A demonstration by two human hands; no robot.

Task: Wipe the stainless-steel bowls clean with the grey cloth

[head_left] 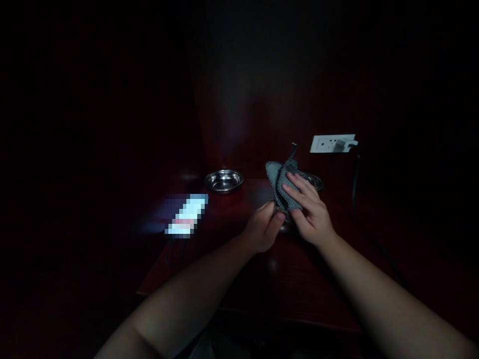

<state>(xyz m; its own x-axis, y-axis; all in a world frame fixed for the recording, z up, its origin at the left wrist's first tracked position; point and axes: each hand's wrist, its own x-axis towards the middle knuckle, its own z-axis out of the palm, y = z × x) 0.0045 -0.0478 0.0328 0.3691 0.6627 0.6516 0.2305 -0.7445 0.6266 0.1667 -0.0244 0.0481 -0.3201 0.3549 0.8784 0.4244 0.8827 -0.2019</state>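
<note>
A grey cloth (279, 175) is held up over the dark red table (299, 279). My right hand (310, 209) presses its fingers against the cloth from the right, gripping it. My left hand (264, 227) is closed, pinching the lower edge of the cloth or a small dark thing under it; the dim light hides which. A steel dish (316, 182) lies partly hidden behind my right hand and the cloth.
A second steel dish (224, 180) sits at the back of the table, left of the hands. A glowing phone screen (187, 215) lies at the left edge. A white wall socket (333, 143) with a plug and dark cable is at the right. The surroundings are very dark.
</note>
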